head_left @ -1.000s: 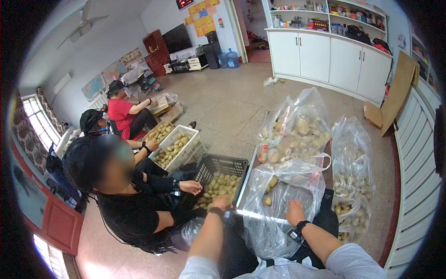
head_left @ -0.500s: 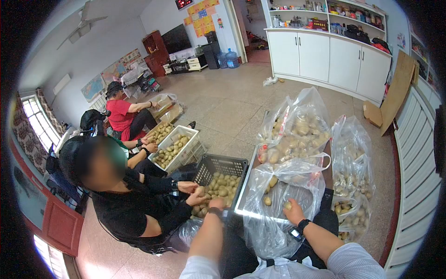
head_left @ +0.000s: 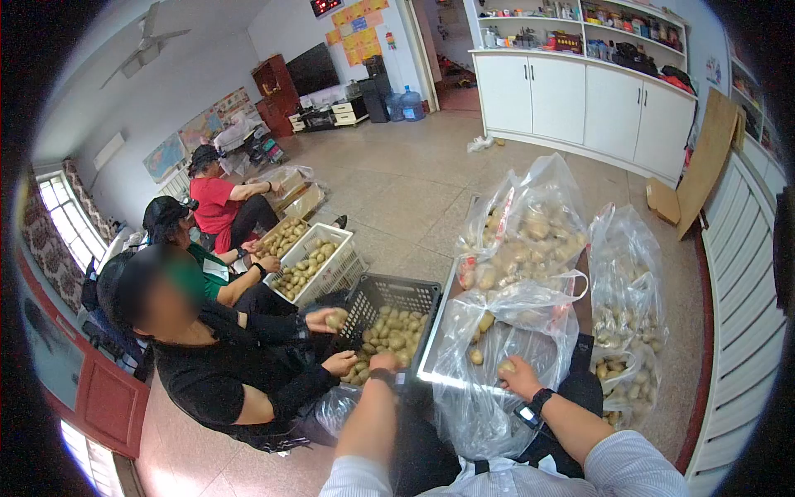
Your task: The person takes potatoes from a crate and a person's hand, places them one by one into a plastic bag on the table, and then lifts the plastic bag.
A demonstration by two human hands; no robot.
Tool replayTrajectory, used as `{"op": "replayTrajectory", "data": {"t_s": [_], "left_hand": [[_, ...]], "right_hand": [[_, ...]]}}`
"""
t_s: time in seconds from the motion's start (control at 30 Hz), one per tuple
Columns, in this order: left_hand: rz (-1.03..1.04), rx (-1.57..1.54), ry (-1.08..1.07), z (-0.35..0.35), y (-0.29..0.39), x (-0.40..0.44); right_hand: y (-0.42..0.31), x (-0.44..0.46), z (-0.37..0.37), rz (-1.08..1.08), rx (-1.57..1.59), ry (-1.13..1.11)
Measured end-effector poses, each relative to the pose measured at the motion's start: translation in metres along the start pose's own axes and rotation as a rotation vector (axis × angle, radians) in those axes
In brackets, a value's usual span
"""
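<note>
My right hand [head_left: 519, 378] is closed round a potato [head_left: 506, 366], over the open clear plastic bag [head_left: 542, 319] in front of me. Two loose potatoes, one of them a small potato [head_left: 476, 357], show through that bag's film. On the left, my left hand [head_left: 384, 363] reaches down to the potatoes [head_left: 396, 335] in a dark grey crate [head_left: 395, 291]; its fingertips are hidden from me. Beside it, a co-worker in black holds a potato [head_left: 335, 320] in one hand, with the other hand [head_left: 340, 363] at the crate's near side.
Full potato bags [head_left: 538, 236] stand beyond the open bag, and more bags [head_left: 627, 306] are on the floor at right. A white crate [head_left: 319, 263] of potatoes sits beyond the grey one. Two other people [head_left: 217, 199] sit at far left. White cabinets [head_left: 559, 99] line the back wall.
The co-worker in black has leaned back and drawn their hands apart, one now lifting a potato. My right hand has shifted slightly left with its potato; my left hand stays at the crate.
</note>
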State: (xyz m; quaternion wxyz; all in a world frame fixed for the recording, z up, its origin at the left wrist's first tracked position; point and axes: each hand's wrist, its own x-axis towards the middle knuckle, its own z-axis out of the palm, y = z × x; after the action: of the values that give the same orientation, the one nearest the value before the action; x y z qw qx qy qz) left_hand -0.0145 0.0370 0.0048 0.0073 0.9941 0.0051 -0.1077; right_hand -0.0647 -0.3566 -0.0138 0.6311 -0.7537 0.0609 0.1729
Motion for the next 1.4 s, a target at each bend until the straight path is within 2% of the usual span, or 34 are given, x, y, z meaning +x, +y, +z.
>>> {"op": "replayTrajectory", "data": {"t_s": [0.1,0.17,0.2,0.23,0.27,0.3,0.33,0.37,0.4,0.43,0.47,0.5,0.53,0.57,0.6,0.63,0.73,0.83,0.93,0.97,1.03,1.07,1.1,1.17,1.2,1.27,1.33,1.4], "left_hand": [[-0.039,-0.097,-0.001,0.003,0.005,0.008],[0.08,-0.148,-0.074,-0.002,0.014,0.01],[0.08,-0.15,-0.08,-0.011,0.023,0.008],[-0.087,-0.886,-0.139,-0.023,0.035,0.001],[-0.279,-1.623,-0.19,-0.023,0.043,-0.007],[0.215,-0.913,0.069,0.068,0.008,0.047],[0.101,-0.315,-0.012,-0.026,0.053,-0.007],[0.433,-0.467,0.103,-0.001,0.042,0.008],[0.369,-0.246,0.169,-0.039,0.067,-0.016],[0.455,-0.988,0.006,0.034,0.041,0.026],[0.405,-0.682,-0.149,-0.063,0.073,-0.023],[-0.041,-1.511,-0.432,-0.02,0.072,-0.003],[-0.208,-1.519,-0.427,-0.048,0.086,-0.015],[-0.124,-1.541,-0.441,-0.037,0.085,-0.011],[-0.221,-1.614,-0.458,-0.051,0.093,-0.02],[-0.19,-1.69,-0.492,-0.036,0.09,-0.013],[-0.146,-1.62,-0.586,-0.068,0.096,-0.034],[-0.082,-1.609,-0.682,-0.066,0.102,-0.028],[0.087,-1.635,-0.762,-0.054,0.097,-0.014],[0.124,-1.64,-0.776,-0.047,0.096,-0.009],[-0.013,-1.561,-0.583,-0.073,0.099,-0.026],[0.013,-1.575,-0.686,-0.066,0.092,-0.014],[0.018,-1.571,-0.695,-0.055,0.088,-0.01],[-0.187,-1.731,-0.449,-0.04,0.08,-0.004],[-0.247,-1.724,-0.36,-0.046,0.079,-0.008],[-0.287,-1.728,-0.322,-0.046,0.07,-0.007],[-0.356,-1.741,-0.221,-0.043,0.062,-0.009],[-0.321,-1.722,-0.204,-0.033,0.045,-0.004]], "right_hand": [[-0.001,-0.001,0.005,0.042,-0.008,-0.011],[0.007,0.005,0.007,0.059,0.018,-0.015],[0.025,0.018,0.008,-0.107,-0.1,-0.089],[0.038,0.021,0.007,-0.268,-0.219,-0.165],[0.031,0.012,0.009,-0.252,-0.224,-0.172],[0.003,-0.001,0.015,-0.083,-0.007,-0.174],[-0.018,-0.008,0.02,0.093,0.204,-0.169],[-0.024,-0.009,0.023,0.062,0.184,-0.165],[-0.027,-0.011,0.025,0.038,0.16,-0.168],[-0.032,-0.012,0.028,0.034,0.121,-0.17],[-0.037,-0.013,0.033,0.033,0.084,-0.176],[-0.05,-0.019,0.037,0.061,0.1,-0.168],[-0.066,-0.025,0.04,0.081,0.118,-0.158],[-0.073,-0.027,0.042,0.084,0.097,-0.174],[-0.078,-0.026,0.045,0.077,0.081,-0.195],[-0.082,-0.021,0.048,0.089,0.081,-0.23],[-0.092,-0.016,0.06,0.05,0.071,-0.222],[-0.103,-0.011,0.068,-0.145,0.012,-0.288],[-0.089,-0.003,0.081,-0.326,-0.012,-0.321],[-0.086,-0.005,0.083,-0.31,-0.011,-0.29],[-0.081,-0.01,0.083,-0.318,-0.137,-0.286],[-0.076,-0.012,0.079,-0.321,-0.248,-0.248],[-0.065,-0.012,0.076,-0.317,-0.247,-0.24],[-0.041,-0.015,0.07,-0.422,-0.621,-0.026],[-0.043,-0.026,0.065,-0.419,-0.62,-0.023],[-0.059,-0.05,0.054,-0.235,-0.89,0.008],[-0.035,-0.053,0.048,-0.243,-1.014,0.006],[-0.018,-0.045,0.041,-0.267,-1.138,-0.003]]}}
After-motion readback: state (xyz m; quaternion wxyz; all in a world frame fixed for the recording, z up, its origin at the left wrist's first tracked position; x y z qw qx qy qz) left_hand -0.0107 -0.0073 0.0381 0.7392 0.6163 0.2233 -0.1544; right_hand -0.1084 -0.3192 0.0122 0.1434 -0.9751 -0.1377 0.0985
